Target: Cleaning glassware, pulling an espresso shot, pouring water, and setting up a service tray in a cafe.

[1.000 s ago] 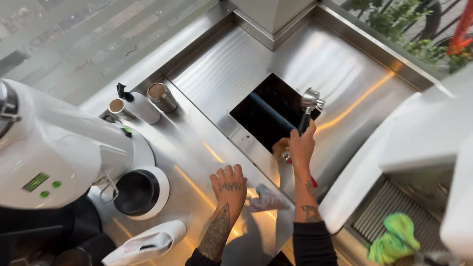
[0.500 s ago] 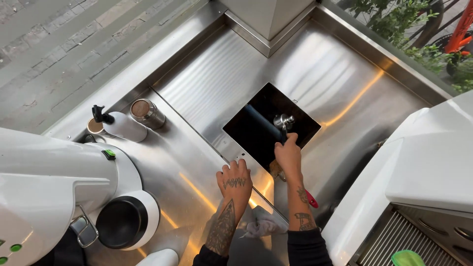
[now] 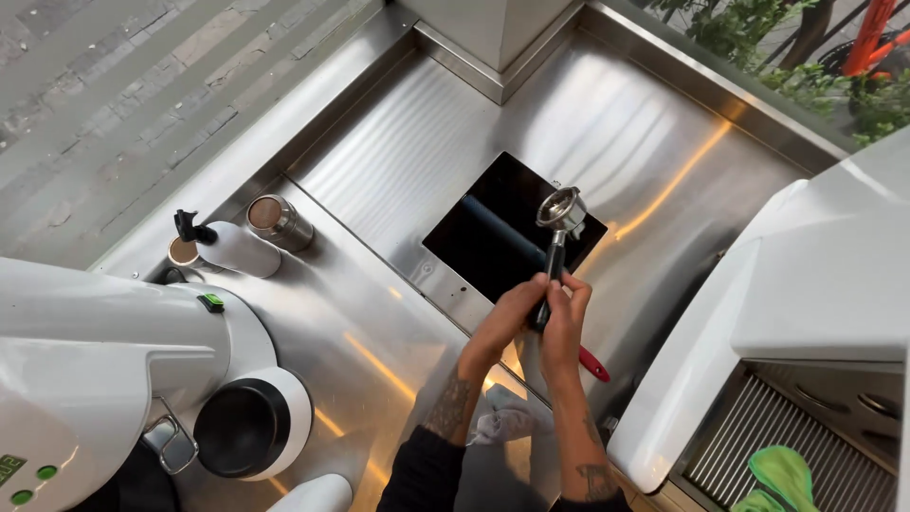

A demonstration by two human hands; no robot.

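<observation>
Two hands are seen together on one tool. The portafilter (image 3: 557, 242) is held by its black handle, with the left hand (image 3: 513, 315) and the right hand (image 3: 566, 322) both closed around the lower end of that handle and touching one another. The metal basket end is pointed away from the person and is positioned over the right part of the square dark opening (image 3: 493, 232) cut into the stainless steel counter (image 3: 379, 180); whether the basket touches the rim cannot be told. Tattoos are visible on both forearms, and dark sleeves are pushed up near the elbows.

A red-handled item (image 3: 594, 364) is noted just beside the right wrist, lying on the counter, partly covered by the arm. A crumpled white cloth (image 3: 502, 424) is seen on the near counter edge, between the two forearms.

At left, a large white grinder body (image 3: 90, 360) is recorded, with a small green switch (image 3: 210, 302) on its top and a black round cup in a white ring (image 3: 245, 436) at its near right side. Farther back at left, a metal tamper-like cylinder (image 3: 278, 221) and a white bottle with a black pump top (image 3: 223, 248) are laid on the counter, close to each other.

At right, a white machine housing (image 3: 815, 284) is noted, with a ribbed metal grate (image 3: 758, 446) below it and a green cloth (image 3: 782, 479) on that grate at the near corner. Green foliage (image 3: 806, 66) is visible beyond the far right counter edge.
</observation>
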